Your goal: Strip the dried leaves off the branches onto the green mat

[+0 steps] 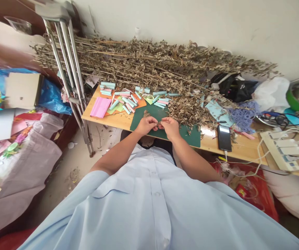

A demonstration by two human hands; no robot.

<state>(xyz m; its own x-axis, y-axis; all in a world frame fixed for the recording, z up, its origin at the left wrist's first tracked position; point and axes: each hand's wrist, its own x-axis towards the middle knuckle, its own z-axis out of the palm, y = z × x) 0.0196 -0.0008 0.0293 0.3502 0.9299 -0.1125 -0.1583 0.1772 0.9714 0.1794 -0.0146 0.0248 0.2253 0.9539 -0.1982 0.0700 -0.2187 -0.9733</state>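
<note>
My left hand (147, 125) and my right hand (169, 127) meet over the near edge of a dark green mat (192, 136). The fingers of both hands are pinched around a small brownish bit of dried plant (159, 124) between them. Just right of my right hand lies a heap of crumbled dry leaves (184, 111). Beyond the mat are several small paper rolls (130, 101) in light blue and pink, on orange and green paper sheets. A folded pink paper (100, 107) lies at the table's left end.
Long dried plant stalks (144, 62) cover the back of the wooden table (94, 116). Metal crutches (69, 62) lean at the left. On the right are a phone (224, 138) with a cable, purple yarn (244, 114) and a power strip (282, 149).
</note>
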